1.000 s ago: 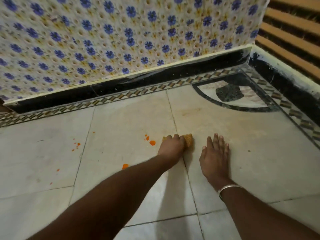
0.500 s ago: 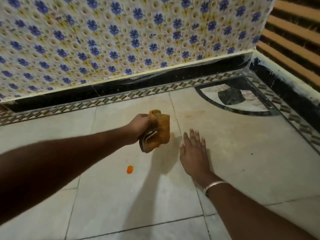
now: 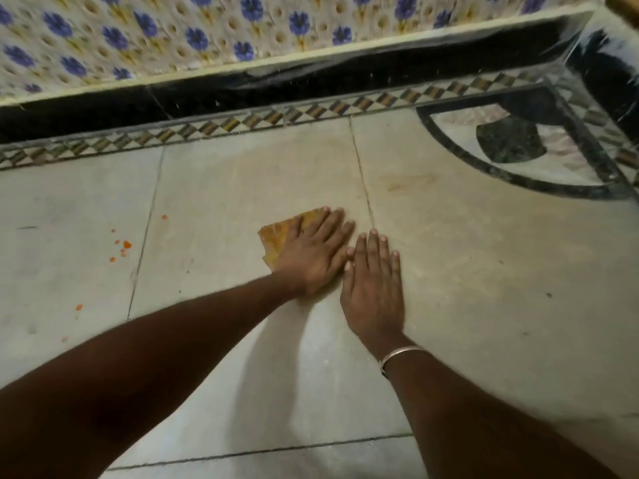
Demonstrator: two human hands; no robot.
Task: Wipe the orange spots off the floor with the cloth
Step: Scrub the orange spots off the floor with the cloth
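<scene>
Left hand (image 3: 313,252) flat on the cloth (image 3: 280,236), fingers straight, palm pressing it to the floor (image 3: 484,288). Only the cloth's orange-yellow edge shows, sticking out to the left of my knuckles.

Right hand (image 3: 375,288) flat on bare tile just beside the left, fingers straight and close together, holding nothing. Metal bangle (image 3: 401,354) on that wrist.

Orange spots (image 3: 126,245) sit well to the left of the left hand, across a tile joint, untouched by the cloth. One more spot (image 3: 79,307) lies nearer me.
</scene>
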